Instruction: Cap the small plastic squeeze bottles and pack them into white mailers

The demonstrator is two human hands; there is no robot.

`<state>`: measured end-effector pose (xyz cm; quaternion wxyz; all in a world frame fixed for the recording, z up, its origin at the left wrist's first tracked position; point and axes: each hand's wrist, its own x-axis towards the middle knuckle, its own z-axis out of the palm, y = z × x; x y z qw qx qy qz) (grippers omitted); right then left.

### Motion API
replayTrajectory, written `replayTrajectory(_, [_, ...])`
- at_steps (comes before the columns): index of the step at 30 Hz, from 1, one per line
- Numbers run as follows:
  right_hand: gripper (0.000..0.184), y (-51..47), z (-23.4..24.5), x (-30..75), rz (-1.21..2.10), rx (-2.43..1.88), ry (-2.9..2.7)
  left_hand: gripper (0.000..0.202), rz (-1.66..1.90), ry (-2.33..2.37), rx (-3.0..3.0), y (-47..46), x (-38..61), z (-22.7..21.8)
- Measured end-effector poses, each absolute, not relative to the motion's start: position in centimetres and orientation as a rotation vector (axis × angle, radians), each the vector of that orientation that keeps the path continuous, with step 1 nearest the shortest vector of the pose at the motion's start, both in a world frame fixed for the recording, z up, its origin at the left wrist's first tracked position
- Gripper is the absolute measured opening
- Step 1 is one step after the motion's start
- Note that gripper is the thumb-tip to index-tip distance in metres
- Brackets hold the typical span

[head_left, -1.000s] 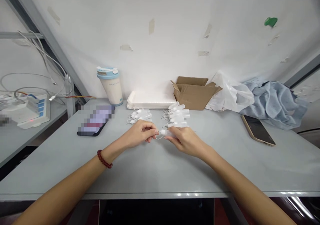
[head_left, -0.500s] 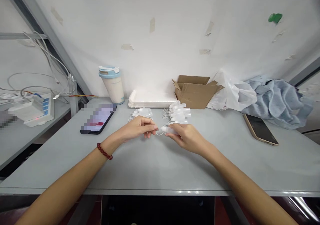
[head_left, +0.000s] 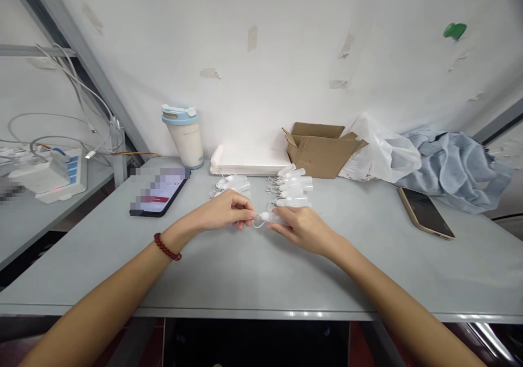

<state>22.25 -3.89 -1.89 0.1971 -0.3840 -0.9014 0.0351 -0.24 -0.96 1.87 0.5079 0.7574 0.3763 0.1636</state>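
Note:
My right hand (head_left: 300, 228) grips a small translucent white squeeze bottle (head_left: 267, 218), its tip pointing left. At that tip the thumb and finger of my left hand (head_left: 229, 210) are pinched together; whether a tiny cap sits between them is too small to tell. A thin white loop (head_left: 258, 224) hangs below the bottle's neck. Just beyond my right hand lies a group of similar bottles (head_left: 292, 187) with looped cords. Behind my left hand rests a smaller pile of the same bottles (head_left: 235, 183).
Against the wall stand a tumbler (head_left: 183, 138), a stack of white padded sheets or envelopes (head_left: 249, 160), an open cardboard box (head_left: 322, 152), a plastic bag (head_left: 379, 149) and blue cloth (head_left: 453, 160). One phone (head_left: 161, 193) lies left, another phone (head_left: 425, 213) right. A power strip (head_left: 65, 176) sits far left.
Both hands have shifted very slightly, and the bottle's neck now sits a little farther from the left fingertips. The view has moved a little; the piles lie as before.

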Motion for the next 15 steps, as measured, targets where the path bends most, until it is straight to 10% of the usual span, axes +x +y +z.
replayTrajectory(15, [0.008, -2.1, -1.5, 23.8, -0.091, -1.261, -2.476, 0.024, 0.476, 1.435, 1.888, 1.6, -4.6, 3.1])
